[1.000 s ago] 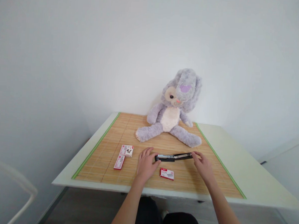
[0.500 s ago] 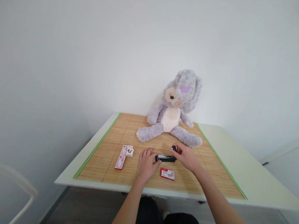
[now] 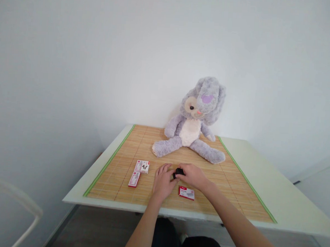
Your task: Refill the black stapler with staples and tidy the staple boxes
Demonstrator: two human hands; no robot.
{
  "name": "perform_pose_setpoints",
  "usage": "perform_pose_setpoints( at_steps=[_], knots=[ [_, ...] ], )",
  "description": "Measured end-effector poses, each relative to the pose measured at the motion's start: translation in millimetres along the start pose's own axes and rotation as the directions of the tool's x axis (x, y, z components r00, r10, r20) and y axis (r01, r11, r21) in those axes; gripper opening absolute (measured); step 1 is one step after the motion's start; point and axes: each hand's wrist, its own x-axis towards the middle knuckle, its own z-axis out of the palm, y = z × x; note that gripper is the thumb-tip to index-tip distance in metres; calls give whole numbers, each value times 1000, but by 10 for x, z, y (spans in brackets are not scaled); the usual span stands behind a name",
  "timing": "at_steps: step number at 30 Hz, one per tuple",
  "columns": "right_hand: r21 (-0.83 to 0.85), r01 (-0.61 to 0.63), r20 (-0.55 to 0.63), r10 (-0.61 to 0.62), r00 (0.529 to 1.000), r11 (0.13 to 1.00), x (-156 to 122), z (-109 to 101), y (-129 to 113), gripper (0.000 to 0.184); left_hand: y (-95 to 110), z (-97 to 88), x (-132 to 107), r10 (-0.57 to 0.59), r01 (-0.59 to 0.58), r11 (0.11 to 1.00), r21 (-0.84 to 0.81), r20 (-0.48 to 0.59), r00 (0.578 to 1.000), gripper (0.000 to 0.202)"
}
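Observation:
A small black stapler (image 3: 179, 171) lies on the bamboo mat, mostly covered by my hands. My left hand (image 3: 163, 181) rests on the mat, its thumb and forefinger closed about the stapler's left end while its other fingers lie stretched forward. From the right, my right hand (image 3: 193, 175) wraps over the stapler's top, fingers closed on it. The stapler's arm is down, and its inside is hidden. Just nearer to me than the right hand is a flat red-and-white staple box (image 3: 186, 193).
To the left are two more red-and-white boxes, one (image 3: 134, 179) in front and one (image 3: 142, 166) behind. A grey plush rabbit (image 3: 190, 132) sits against the wall at the back. The bamboo mat (image 3: 115, 180) has green edges and covers most of the white table (image 3: 272, 195).
My right hand has moved left and down, swinging the stapler's raised arm over onto its base. The silver inside no longer shows. My left hand has stayed at the stapler's left end.

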Motion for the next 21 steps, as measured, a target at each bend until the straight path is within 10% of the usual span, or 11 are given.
perform_pose_setpoints(
  at_steps=[11,21],
  knots=[
    [90,-134,-107,144,984,987,-626,-13,582,29,58,-9,-4,-36,35,998,-59,-13,999,33],
    [166,-311,-360,351,865,936,-1072,334,655,46,167,-184,-158,41,-25,985,-169,89,995,41]
  ],
)
